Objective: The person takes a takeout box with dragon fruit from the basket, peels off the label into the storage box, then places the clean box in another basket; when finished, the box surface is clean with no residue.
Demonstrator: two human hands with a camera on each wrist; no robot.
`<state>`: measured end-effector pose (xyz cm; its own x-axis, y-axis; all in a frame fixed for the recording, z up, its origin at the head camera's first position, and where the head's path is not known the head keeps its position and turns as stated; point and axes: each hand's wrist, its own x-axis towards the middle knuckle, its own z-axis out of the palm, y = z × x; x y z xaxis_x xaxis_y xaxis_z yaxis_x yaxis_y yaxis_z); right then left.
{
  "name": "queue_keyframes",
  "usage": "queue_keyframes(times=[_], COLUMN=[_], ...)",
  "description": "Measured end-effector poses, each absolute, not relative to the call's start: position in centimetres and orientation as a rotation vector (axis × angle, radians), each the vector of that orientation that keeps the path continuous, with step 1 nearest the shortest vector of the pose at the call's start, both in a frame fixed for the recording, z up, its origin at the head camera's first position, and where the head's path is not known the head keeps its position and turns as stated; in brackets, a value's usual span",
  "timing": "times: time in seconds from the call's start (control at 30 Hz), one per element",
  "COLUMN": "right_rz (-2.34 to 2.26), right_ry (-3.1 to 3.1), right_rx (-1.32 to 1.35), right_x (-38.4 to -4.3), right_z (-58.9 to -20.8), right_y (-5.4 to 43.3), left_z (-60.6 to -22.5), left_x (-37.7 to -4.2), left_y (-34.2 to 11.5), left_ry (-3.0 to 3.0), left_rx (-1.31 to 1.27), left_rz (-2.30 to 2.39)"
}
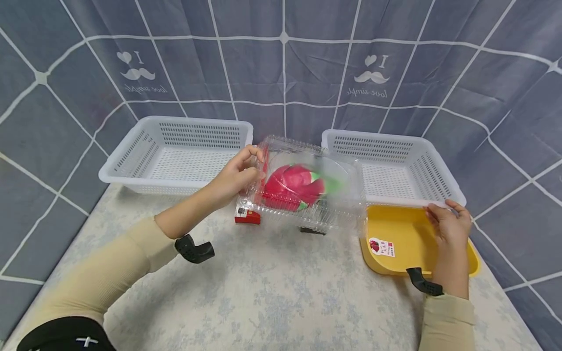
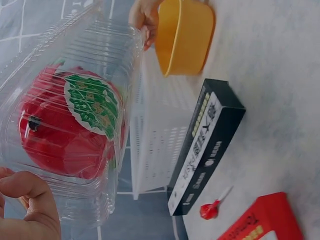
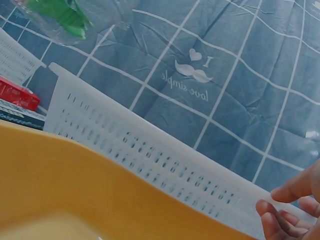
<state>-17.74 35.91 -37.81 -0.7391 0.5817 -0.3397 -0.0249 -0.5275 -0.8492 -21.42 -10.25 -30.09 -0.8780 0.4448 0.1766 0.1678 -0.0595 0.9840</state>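
Observation:
My left hand [image 1: 239,175] pinches the left edge of a clear plastic clamshell box [image 1: 347,195], lifted above the table. Inside it lies a red dragon fruit [image 1: 291,185] with green tips; a green label [image 2: 92,105] shows on it in the left wrist view. My right hand [image 1: 450,226] reaches over a yellow bin [image 1: 412,243] and pinches the near rim of the right white basket [image 1: 395,170]. In the right wrist view its fingers [image 3: 295,187] lie at that rim. A sticker with a red fruit picture [image 1: 382,247] is on the yellow bin.
Another white basket [image 1: 197,161] stands at the back left. Under the clamshell are a red box [image 1: 248,217], a long black box [image 2: 205,150] and a red lollipop [image 2: 210,210]. A blue-grey checked curtain [image 1: 281,63] hangs behind the patterned tablecloth [image 1: 272,292].

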Motion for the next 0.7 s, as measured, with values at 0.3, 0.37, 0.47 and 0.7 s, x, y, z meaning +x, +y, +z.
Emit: queue_keyframes(times=[0.3, 0.37, 0.47, 0.7], right_rz=[2.305, 2.309, 2.311, 2.304], right_ry=[-1.249, -1.238, -1.233, -1.254], right_rx=[-0.878, -0.873, -0.866, -0.88], right_x=[-17.8, -17.7, -17.7, -17.8], right_z=[-37.9, -37.8, -37.8, -37.8], right_y=[36.0, 36.0, 36.1, 36.0], left_z=[-29.4, -29.2, -29.0, -29.0], left_x=[-23.3, -23.8, -24.5, -26.4], left_y=[-8.6, -8.2, -7.6, -5.9], left_ry=[1.968, 1.956, 1.939, 1.867], left_rx=[0.681, 0.669, 0.644, 0.622], left_rz=[2.159, 2.18, 2.194, 2.241])
